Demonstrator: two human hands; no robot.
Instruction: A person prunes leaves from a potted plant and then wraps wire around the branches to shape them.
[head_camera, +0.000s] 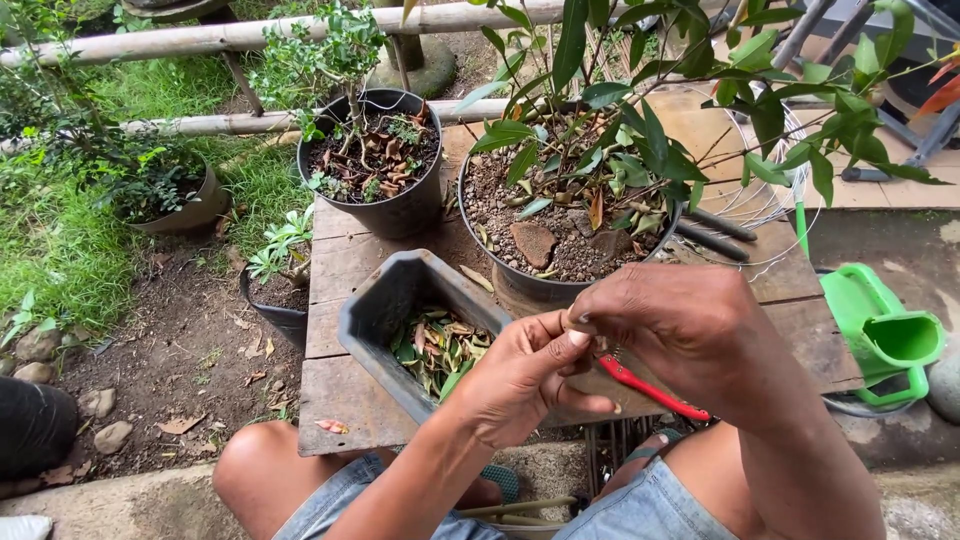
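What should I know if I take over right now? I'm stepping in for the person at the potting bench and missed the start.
Left hand: fingers pinched together against the right hand, on something too small to make out.
Right hand: closed around a red-handled tool; its working end is hidden behind the hands.
Things: both hands hover over the near edge of the wooden table. The rectangular grey tub beside the left hand holds cut leaves. Two round black pots with plants stand behind it.
Done: leaves are already in the tub.
Left: cannot be told from this view.
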